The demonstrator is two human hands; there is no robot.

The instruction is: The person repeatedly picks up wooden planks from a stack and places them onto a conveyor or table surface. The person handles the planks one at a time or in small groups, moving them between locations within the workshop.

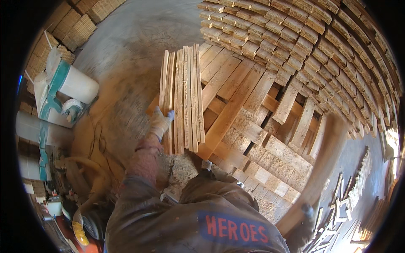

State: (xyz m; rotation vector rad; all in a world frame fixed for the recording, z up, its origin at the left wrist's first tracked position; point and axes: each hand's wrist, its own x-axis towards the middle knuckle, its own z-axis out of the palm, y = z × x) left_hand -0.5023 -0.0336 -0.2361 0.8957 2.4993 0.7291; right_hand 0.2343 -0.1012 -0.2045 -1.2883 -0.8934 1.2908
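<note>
My left hand, in a pale glove with bluish fingertips, is closed on the left edge of a row of narrow wooden slats. The slats stand side by side, lengthwise away from me, at the left end of a layer of wooden boards. At the lower right, my right hand is smeared by motion and looks closed on a long wooden board. That board is blurred too and slants up across the right side of the layer. Sawdust covers several boards in the layer.
A tall stack of sawn boards rises at the far right. White bags with green bands hang at the left, above a machine with hoses. Loose wood strips litter the floor at right. More stacked timber stands far left.
</note>
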